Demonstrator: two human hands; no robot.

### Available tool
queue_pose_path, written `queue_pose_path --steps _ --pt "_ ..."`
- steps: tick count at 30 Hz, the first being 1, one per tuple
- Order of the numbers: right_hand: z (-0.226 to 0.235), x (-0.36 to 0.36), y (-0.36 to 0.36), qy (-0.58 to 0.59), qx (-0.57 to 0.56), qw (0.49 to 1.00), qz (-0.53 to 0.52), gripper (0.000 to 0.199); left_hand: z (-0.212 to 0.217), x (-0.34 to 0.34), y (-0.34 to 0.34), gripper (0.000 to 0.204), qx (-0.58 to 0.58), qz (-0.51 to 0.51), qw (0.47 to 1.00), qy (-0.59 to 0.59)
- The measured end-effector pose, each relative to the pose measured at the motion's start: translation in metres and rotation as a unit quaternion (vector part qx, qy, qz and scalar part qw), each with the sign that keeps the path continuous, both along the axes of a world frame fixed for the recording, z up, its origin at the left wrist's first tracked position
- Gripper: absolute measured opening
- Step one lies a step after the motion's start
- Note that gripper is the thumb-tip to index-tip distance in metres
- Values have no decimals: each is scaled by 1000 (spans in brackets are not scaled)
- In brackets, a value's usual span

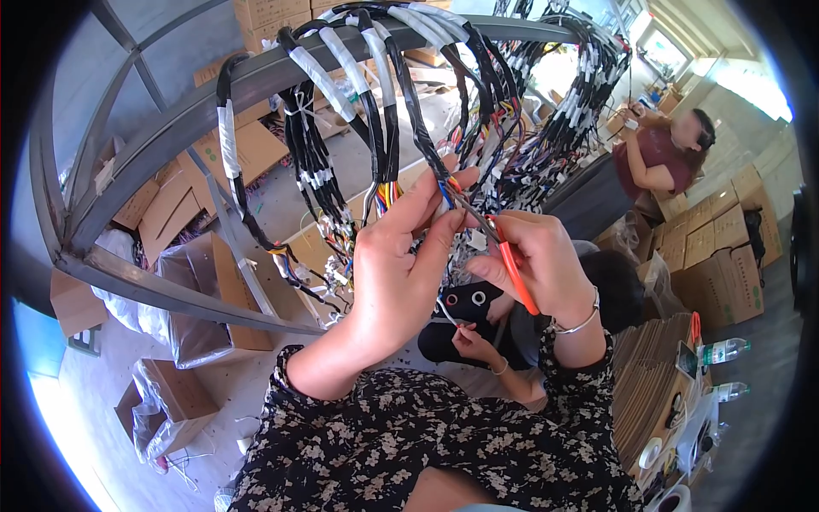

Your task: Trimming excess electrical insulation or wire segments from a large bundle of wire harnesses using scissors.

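Black-taped wire harnesses (pixel 418 128) hang over a curved metal bar, with loose coloured wires at their lower ends. My left hand (pixel 388 264) is closed around the wires of one harness (pixel 450 189), just below its black tape. In my right hand (pixel 537 260) are orange-handled scissors (pixel 518 280), their slim metal blades pointing up and left against the same wires. The blade tips lie among the wires beside my left fingers, and I cannot tell whether they cut or only touch.
A grey metal frame (pixel 171 128) curves around the left and top. Below my hands another person's hand (pixel 478 346) holds a thin wire. At right stand a person in a dark red top (pixel 653 162) and cardboard boxes (pixel 717 247); flattened cardboard (pixel 644 384) is stacked nearer.
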State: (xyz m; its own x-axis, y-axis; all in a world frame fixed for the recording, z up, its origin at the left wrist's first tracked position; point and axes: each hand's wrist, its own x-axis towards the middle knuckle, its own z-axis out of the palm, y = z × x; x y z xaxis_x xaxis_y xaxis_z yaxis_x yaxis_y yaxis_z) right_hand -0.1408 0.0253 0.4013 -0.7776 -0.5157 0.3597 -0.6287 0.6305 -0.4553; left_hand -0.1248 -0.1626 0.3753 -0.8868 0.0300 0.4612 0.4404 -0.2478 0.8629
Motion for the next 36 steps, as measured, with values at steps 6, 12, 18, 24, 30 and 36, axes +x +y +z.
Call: queue_pose_path --steps 6,12,18,24,30,36 --pt "4 4 -2 16 9 1000 -17 48 -8 -5 3 45 0 2 1000 9" --pt "4 2 1 26 28 999 -25 47 -14 -6 6 42 -24 42 998 37" --pt "-8 -11 0 11 -51 998 35 48 -15 -7 6 37 -39 79 994 71" --pt "-20 -18 -4 -23 -130 988 76 52 -11 -3 3 35 -52 80 993 68" --pt "-23 -17 -4 -73 -184 974 109 54 -11 -4 0 40 -112 78 987 84" --pt "-21 -9 -11 -185 -250 941 133 55 -8 -1 -3 41 -89 51 993 60"
